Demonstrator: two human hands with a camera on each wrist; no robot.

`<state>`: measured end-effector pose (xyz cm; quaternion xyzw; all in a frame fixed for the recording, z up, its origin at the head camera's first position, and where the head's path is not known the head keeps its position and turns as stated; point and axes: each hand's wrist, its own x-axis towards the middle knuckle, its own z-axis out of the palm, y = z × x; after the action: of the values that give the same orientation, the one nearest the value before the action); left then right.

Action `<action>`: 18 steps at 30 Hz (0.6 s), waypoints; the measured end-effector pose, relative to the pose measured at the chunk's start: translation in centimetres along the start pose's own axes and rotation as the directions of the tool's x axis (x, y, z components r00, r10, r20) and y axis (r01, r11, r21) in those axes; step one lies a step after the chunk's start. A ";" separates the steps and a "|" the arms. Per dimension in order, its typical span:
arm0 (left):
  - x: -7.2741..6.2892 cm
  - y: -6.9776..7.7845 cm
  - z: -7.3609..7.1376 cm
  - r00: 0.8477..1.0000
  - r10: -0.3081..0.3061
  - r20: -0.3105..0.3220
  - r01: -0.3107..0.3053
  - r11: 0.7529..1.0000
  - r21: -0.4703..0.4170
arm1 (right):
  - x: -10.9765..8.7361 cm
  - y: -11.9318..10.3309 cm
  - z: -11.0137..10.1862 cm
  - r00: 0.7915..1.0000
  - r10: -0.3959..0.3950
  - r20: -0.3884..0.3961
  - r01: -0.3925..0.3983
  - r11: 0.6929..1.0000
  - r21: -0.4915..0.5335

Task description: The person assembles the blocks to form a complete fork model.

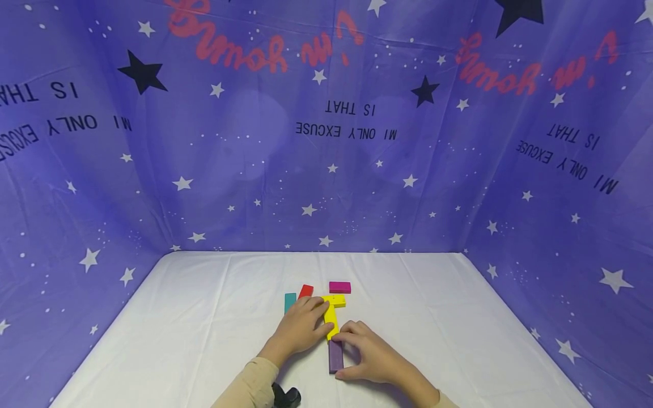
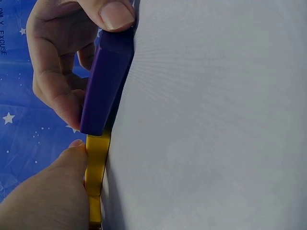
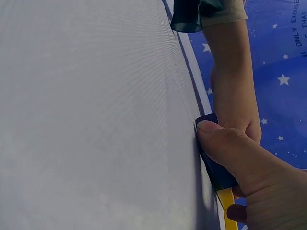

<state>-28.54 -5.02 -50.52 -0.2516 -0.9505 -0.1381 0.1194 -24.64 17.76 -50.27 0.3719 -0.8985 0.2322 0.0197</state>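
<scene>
On my feed now: the right hand (image 1: 369,354) has the purple block (image 1: 335,358) pinched lengthwise, thumb at the near end, a finger at the far one. It's down on the white-covered counter (image 1: 433,317), roughly in line with the long yellow block (image 1: 331,315), and I can't tell whether their ends quite touch. The left hand (image 1: 301,328) lies loosely spread, thumb against that long yellow block, fingertips by the crosswise yellow block (image 1: 336,300) at its far end; I read that as steadying, not gripping.

Now, the feel: I'd call the purple block light and stiff, probably painted wood, no give under a squeeze, hard to break, smooth enough to slide if shoved. So I like this hold on its two short ends, though too firm a push forward could nudge the yellow pieces askew. Taking the long sides instead would leave the far end bare for a clean butt joint. Out beyond, I've got the magenta block (image 1: 339,287) apart on its own, the red block (image 1: 306,290) and teal block (image 1: 289,302) just past the left hand.
</scene>
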 end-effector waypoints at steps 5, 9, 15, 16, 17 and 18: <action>0.0 0.0 0.0 1.000 -0.001 -0.001 0.001 1.000 -0.003 | 0.0 0.0 0.0 1.000 -0.004 -0.005 0.004 1.000 -0.015; 0.0 0.0 0.0 1.000 0.000 -0.002 0.000 1.000 -0.003 | 0.0 -0.1 0.0 1.000 -0.006 -0.011 0.006 1.000 -0.021; 0.0 0.0 -0.1 1.000 0.001 -0.002 -0.001 1.000 0.002 | -0.1 -0.2 -0.1 1.000 0.002 -0.008 -0.002 1.000 -0.011; 0.0 0.0 -0.1 1.000 0.001 -0.002 -0.001 1.000 0.002 | -0.1 -0.2 -0.1 1.000 0.003 -0.008 -0.003 1.000 -0.011; 0.0 0.0 -0.1 1.000 0.001 -0.001 -0.001 1.000 0.001 | -0.1 -0.2 -0.1 1.000 0.002 -0.009 -0.002 1.000 -0.013; 0.0 0.0 -0.1 1.000 0.001 -0.001 -0.001 1.000 0.000 | -0.1 -0.2 -0.1 1.000 0.005 -0.007 -0.005 1.000 -0.012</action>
<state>-28.50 -5.04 -50.45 -0.2519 -0.9503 -0.1381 0.1198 -24.46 17.76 -50.10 0.3688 -0.9007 0.2281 0.0245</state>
